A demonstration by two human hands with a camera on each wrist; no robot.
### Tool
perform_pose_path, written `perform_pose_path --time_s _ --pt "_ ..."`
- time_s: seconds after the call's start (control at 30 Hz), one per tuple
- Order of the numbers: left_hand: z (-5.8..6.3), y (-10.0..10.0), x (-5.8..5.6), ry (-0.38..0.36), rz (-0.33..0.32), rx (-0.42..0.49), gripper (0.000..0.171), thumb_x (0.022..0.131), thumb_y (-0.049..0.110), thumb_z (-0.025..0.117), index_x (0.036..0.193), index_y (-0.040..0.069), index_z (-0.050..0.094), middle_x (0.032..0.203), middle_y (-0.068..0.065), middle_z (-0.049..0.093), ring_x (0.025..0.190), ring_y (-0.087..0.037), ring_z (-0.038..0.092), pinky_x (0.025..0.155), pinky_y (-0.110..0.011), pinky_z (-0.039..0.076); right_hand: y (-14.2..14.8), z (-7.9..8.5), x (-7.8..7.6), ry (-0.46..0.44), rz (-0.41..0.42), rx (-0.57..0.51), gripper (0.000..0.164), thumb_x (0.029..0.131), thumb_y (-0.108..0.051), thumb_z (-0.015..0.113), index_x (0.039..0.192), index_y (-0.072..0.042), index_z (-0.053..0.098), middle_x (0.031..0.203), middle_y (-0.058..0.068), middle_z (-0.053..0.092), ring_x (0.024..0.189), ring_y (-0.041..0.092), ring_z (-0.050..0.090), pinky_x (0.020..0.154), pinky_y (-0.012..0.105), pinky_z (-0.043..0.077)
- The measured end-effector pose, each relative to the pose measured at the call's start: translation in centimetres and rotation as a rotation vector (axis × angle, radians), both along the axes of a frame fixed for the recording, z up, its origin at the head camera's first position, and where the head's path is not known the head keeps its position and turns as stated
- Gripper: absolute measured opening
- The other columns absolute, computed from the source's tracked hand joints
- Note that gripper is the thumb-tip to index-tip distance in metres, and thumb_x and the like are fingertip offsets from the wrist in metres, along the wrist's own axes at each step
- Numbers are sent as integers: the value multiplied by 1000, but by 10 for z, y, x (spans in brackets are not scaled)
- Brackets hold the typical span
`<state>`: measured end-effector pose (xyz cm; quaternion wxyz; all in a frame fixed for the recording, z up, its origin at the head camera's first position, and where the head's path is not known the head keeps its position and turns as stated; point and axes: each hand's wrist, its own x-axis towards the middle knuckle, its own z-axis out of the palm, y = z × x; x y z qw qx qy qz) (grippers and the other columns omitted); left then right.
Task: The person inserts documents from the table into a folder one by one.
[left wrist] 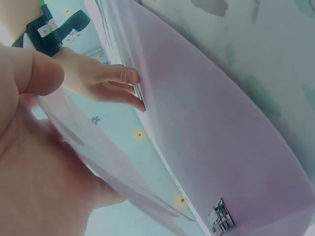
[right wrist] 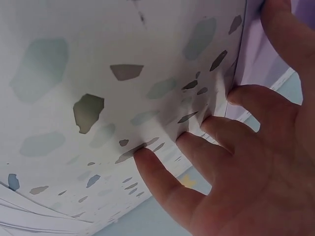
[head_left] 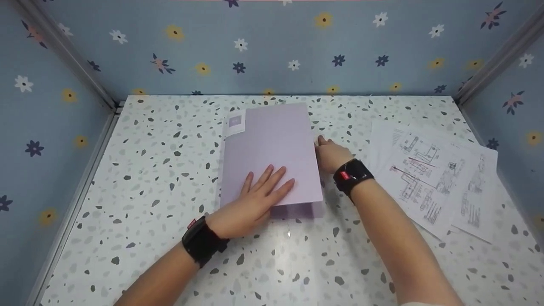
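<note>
A pale purple folder [head_left: 272,144] with a white corner label lies in the middle of the terrazzo-patterned table, its top cover raised a little over the bottom one. My left hand [head_left: 250,204] rests on that cover, fingers spread and straight. At the folder's right edge is my right hand [head_left: 333,155], pinching the bottom cover's edge between thumb and index finger; its other fingertips touch the tabletop in the right wrist view. Inside the folder, the left wrist view shows a small metal fitting [left wrist: 222,217] on the purple surface.
Several loose printed sheets [head_left: 425,178] with diagrams and red marks overlap on the right side of the table, near my right forearm. Blue flower-patterned panels [head_left: 272,51] enclose the back and both sides.
</note>
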<state>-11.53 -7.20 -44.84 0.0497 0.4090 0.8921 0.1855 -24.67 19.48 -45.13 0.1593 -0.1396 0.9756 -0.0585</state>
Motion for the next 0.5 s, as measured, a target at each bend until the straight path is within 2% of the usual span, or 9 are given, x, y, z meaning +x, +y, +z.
perform_pose_path --time_s 0.13,0.27,0.5 --pt "3 -3 3 24 35 62 86 96 4 50 161 26 -1 167 -7 -6 152 -31 -5 116 -66 2 1 -2 0 35 22 -10 53 98 -26 55 148 -10 49 156 25 32 139 49 34 105 65 37" --pt "5 -7 6 58 80 113 87 94 3 48 161 22 -4 168 -4 -2 153 -28 0 117 -64 7 0 -4 0 46 38 -16 61 96 -28 60 152 -11 42 155 28 32 137 52 36 102 67 39" --pt "12 -13 8 108 154 235 83 94 1 49 161 15 1 167 -3 8 152 -21 11 119 -56 17 -4 -5 0 2 0 -14 80 89 -43 68 154 -8 37 157 27 29 140 52 31 109 62 34"
